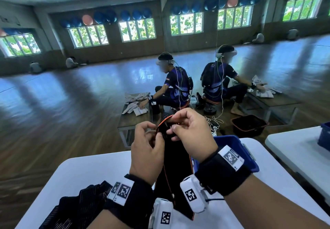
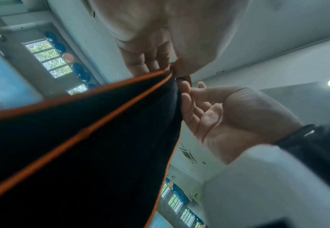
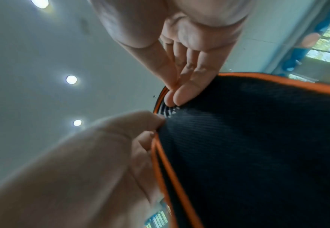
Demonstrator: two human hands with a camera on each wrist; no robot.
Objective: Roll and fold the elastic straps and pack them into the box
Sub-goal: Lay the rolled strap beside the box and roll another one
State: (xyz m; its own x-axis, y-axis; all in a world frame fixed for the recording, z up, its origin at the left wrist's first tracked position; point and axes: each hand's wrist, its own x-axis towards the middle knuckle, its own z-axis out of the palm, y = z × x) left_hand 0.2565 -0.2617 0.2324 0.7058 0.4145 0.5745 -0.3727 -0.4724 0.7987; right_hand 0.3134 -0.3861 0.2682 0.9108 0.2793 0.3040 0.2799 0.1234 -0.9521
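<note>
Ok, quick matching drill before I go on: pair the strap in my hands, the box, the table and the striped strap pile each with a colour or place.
Things:
1. held strap
2. box
3. table
4. striped strap pile

Descriptions:
A. white surface
B. blue, past the right hand
C. black with orange edging, top end pinched by both the right and the left hand
D. dark, lying near the left wrist

Pairs: 1-C, 2-B, 3-A, 4-D

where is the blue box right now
In the head view the blue box sits on the white table, right of centre, just beyond the right hand.
</note>
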